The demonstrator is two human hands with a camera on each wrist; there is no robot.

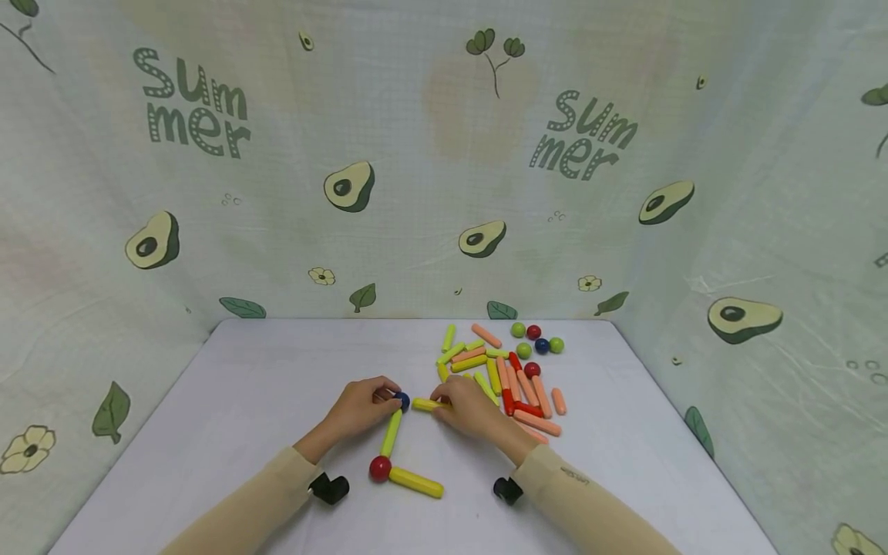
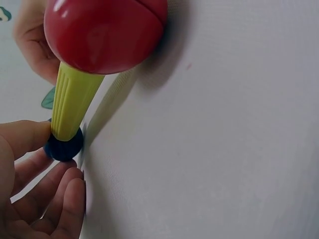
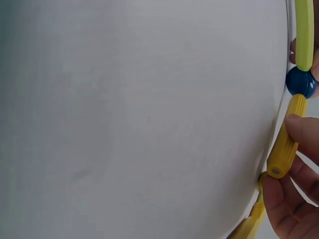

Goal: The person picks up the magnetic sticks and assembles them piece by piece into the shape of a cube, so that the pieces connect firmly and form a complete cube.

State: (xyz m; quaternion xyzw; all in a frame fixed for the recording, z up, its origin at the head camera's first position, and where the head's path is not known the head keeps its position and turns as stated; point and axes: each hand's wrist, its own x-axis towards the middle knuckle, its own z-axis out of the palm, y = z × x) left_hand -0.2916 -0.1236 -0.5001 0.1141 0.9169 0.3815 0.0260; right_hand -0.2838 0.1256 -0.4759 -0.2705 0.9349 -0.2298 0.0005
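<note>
My left hand [image 1: 361,406] pinches a dark blue ball [image 1: 401,400] between thumb and fingers. A lime magnetic rod [image 1: 391,434] runs from that ball to a red ball [image 1: 380,469] nearer the front. From the red ball, a yellow rod [image 1: 416,482] extends to the right along the table. Another yellow magnetic rod [image 3: 285,144], with a small metal disc in its end, is held by my right hand [image 1: 466,407]. In the head view its free end lies just right of the blue ball with a slight gap; in the right wrist view the two appear to meet.
Behind and right of my right hand lies a loose pile of salmon, red, yellow and lime rods [image 1: 537,422]. Green, red and blue balls [image 1: 542,346] sit at the pile's far right. A printed cloth [image 1: 416,254] stands around the white table [image 1: 277,370].
</note>
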